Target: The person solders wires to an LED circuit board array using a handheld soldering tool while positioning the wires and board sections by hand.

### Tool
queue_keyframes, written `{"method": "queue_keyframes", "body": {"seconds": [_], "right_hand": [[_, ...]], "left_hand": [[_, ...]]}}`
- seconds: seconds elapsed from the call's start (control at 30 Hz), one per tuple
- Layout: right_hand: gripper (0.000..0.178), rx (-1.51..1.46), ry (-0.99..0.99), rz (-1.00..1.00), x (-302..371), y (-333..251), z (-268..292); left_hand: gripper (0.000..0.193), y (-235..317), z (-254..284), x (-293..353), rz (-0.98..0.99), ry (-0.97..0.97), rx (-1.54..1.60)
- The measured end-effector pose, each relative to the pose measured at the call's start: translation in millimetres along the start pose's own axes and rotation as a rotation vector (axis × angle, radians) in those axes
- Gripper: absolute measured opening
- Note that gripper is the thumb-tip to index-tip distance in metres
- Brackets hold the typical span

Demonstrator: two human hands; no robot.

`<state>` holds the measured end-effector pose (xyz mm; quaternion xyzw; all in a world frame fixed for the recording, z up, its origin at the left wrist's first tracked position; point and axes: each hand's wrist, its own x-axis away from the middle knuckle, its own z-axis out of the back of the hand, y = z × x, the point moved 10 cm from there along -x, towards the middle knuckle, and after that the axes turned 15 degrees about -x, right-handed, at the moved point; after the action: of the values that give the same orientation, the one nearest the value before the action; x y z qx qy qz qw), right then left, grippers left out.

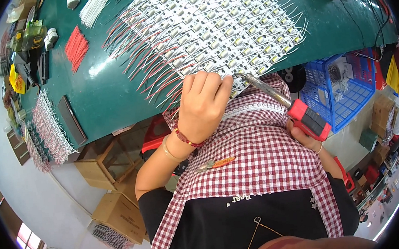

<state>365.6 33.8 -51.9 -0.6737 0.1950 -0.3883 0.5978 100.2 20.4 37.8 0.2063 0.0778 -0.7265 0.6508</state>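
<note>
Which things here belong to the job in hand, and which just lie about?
Job in hand:
panel of circuit boards, left hand at its edge
soldering iron, in the right hand
probably red wires and white wires

Apparently just lying about:
phone-like dark slab
blue crate
cardboard box

Head camera: worn on the head, directed steeply downward through a wide fisheye lens.
Maroon-and-white checked cloth apron [259,166]: seen close, from above.
Glossy green tabletop [108,96]: viewed from above, cut by the upper edge.
Fisheye rim: straight edges bent, corners blackened.
</note>
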Motion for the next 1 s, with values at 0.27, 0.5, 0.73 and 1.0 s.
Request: {"method": "queue_keyframes", "body": {"seconds": [0.27,0.5,0.73,1.0], "right_hand": [[0.019,0.075,0.001,0.097,-11,-30,-9],[0.018,0.015,0.001,-0.007,3,3,-2],[0.02,-0.117,0.064,-0.094,10,14,9],[0.02,-0.033,0.023,-0.075,9,9,3]], "left_hand": [[0.028,3,1,-4,-0.001,-0.02,0.003],[0.024,1,1,-10,0.015,-0.065,-0.021],[0.022,3,3,-11,-0.009,-0.074,-0.121],[0.022,-4,-1,-6,0.007,-0.04,-0.03]]}}
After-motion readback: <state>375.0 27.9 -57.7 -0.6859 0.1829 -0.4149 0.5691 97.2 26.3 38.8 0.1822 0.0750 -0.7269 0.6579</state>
